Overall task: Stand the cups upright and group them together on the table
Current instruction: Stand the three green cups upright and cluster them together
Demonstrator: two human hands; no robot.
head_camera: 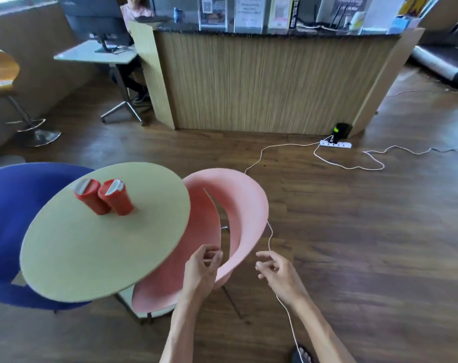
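Hanging loosely curled, both hands (pixel 238 265) hold nothing.

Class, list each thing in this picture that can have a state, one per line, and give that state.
Left cup: upright on the table, lid on.
Right cup: upright, lid on, beside the left cup.
Round table: holds both cups.
Pink chair: nobody sitting in it.
Left hand: fingers loosely curled, holding nothing.
Right hand: fingers loosely curled, holding nothing.
White cable: trailing across the floor.

Round tan table (pixel 91 258) carries two red cups (pixel 104 196) with white lids, both upright, touching side by side near its far edge.
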